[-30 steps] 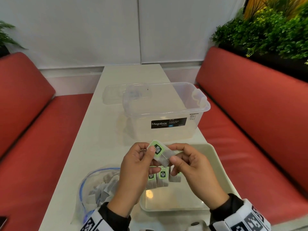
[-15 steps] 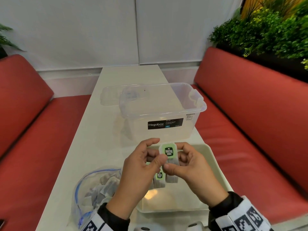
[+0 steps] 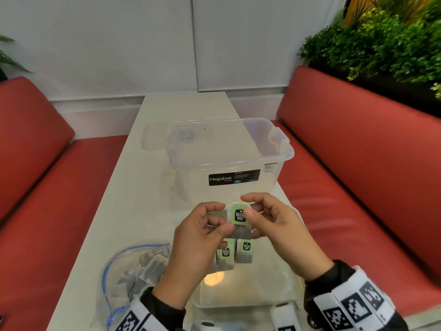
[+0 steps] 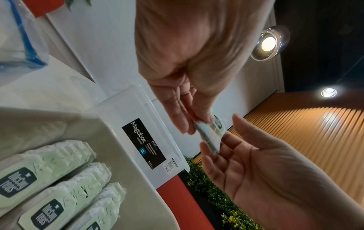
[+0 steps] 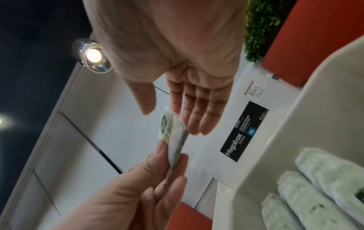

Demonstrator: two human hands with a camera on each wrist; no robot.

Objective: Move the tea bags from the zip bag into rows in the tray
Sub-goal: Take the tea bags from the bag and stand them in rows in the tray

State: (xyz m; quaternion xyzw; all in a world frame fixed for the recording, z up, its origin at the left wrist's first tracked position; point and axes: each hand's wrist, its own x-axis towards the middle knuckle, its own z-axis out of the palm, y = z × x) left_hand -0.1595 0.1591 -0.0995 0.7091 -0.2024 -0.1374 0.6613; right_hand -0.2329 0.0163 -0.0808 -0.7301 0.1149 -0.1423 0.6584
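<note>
Evidently both hands are pinching one tea bag point(image 3: 239, 219) above the tray point(image 3: 292, 280); the left hand point(image 3: 198, 244) is nipping its pouch, the right hand point(image 3: 276, 232) its tag; light, limp and tearable, it is asking for gentle holding by the paper edges.

The head view is evenly bright and mostly sharp, with wide-angle bending toward its edges and a round glare spot on the tray point(image 3: 281, 292) floor. Both wrist views are dimmer and softer: a ceiling lamp point(image 4: 268, 43) blooms white against a dark ceiling, the near palms are blurred, and the tea bags in the tray point(image 4: 59, 175) are smeared in the right wrist view.
</note>
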